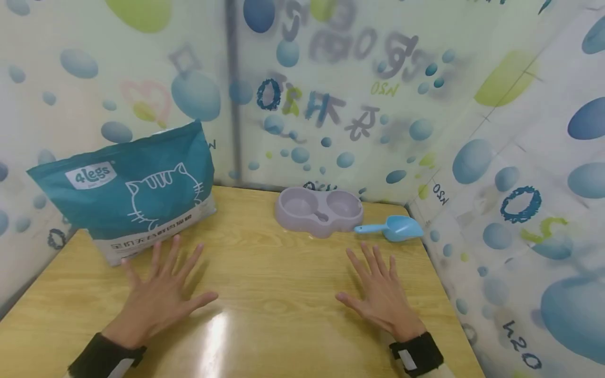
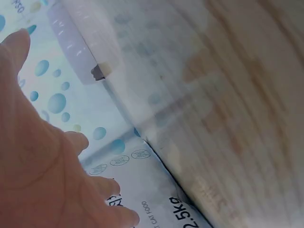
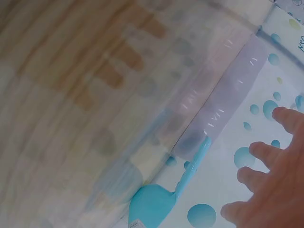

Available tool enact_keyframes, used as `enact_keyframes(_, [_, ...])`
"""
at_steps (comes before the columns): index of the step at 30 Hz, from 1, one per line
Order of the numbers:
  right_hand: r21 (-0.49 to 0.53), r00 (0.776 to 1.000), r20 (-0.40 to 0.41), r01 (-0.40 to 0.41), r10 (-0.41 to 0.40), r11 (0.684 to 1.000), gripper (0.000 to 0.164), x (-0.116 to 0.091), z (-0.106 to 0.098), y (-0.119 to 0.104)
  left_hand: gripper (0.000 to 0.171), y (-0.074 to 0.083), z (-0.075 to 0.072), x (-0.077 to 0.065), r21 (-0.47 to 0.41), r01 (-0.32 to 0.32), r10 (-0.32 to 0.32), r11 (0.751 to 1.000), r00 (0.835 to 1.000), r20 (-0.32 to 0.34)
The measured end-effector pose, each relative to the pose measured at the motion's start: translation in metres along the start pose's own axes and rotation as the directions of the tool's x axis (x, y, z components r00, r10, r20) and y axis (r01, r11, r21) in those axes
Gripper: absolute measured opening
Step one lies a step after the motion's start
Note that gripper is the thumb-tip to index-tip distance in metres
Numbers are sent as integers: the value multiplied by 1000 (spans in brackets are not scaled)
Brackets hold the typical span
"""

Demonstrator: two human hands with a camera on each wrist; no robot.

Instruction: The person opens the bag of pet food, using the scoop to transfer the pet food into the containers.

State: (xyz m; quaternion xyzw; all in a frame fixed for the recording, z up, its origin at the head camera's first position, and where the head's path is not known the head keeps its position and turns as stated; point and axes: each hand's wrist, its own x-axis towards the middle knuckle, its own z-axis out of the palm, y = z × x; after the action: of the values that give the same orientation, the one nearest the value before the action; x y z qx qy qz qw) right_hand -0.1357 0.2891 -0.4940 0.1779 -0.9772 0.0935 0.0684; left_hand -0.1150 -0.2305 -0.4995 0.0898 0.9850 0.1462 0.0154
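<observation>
My left hand (image 1: 158, 296) is held palm down with fingers spread, just in front of a teal and white cat food bag (image 1: 156, 194) that stands at the back left. In the left wrist view the white lower part of the bag (image 2: 147, 190) shows past the fingertips. My right hand (image 1: 380, 296) has its fingers spread too and holds nothing. Beyond it lies a light blue scoop (image 1: 402, 229), its handle pointing left toward a grey double pet bowl (image 1: 319, 226). The right wrist view shows the scoop (image 3: 152, 204) and the bowl's side (image 3: 237, 88) past my fingers.
All of this stands on a wood-grain table (image 1: 264, 315) with a glossy surface. Bubble-patterned sheeting (image 1: 302, 142) rises behind the table's back edge and along its right side (image 1: 496, 236). A black band sits on each wrist.
</observation>
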Motion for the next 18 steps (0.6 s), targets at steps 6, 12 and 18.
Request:
enact_keyframes(6, [-22, 998, -64, 22, -24, 1000, 101, 5, 1, 0, 107, -3, -2, 4, -28, -2, 0, 1000, 997, -78])
enact_keyframes(12, [-7, 994, -98, 52, -52, 999, 93, 4, 3, 0, 90, -11, -5, -6, -111, -33, 4, 993, 967, -254])
enact_keyframes(18, [24, 985, -154, 80, -76, 997, 89, 5, -2, -4, 77, -21, -15, -7, -96, -23, -10, 995, 946, -325])
